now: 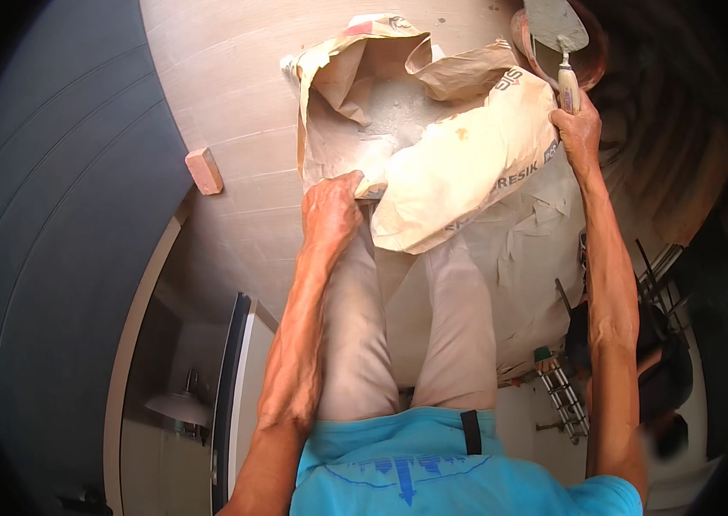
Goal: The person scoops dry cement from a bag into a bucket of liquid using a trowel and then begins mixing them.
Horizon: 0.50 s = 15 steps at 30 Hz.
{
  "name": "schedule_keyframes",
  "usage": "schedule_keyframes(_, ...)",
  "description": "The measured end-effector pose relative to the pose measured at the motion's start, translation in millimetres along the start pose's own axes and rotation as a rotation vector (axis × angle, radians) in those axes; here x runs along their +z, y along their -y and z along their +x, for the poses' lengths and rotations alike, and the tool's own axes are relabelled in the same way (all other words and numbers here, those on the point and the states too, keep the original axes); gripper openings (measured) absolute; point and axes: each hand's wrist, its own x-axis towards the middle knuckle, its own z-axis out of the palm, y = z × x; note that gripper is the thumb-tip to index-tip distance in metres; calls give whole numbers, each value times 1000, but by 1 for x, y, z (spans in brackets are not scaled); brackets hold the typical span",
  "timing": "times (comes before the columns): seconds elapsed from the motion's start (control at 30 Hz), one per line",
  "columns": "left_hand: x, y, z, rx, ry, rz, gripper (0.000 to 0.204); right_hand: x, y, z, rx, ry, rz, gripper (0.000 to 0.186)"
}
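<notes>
A large brown paper sack stands wide open in front of my legs, its rim torn and folded. Grey powder lies inside it. My left hand is closed on the sack's near left edge. In my right hand is a trowel, gripped by its wooden handle and touching or very near the sack's right side. The trowel's blade points away from me and is coated with grey material. Beneath and behind the blade is a reddish round bucket, partly hidden.
A pink brick-like block lies on the floor to the left, near a dark grey panelled wall. At lower left, a doorway shows a white washbasin. Crumpled pale sheeting covers the floor at right, with a metal ladder-like object below.
</notes>
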Motion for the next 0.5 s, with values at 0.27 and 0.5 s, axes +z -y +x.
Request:
schedule_keyframes(0.27, -13, -24, -4, 32, -49, 88, 17, 0, 17, -12, -117, -27, -51, 38)
schedule_keyframes(0.5, -42, -53, -24, 44, -101, 149, 19, -11, 55, -2, -342, -39, -39, 34)
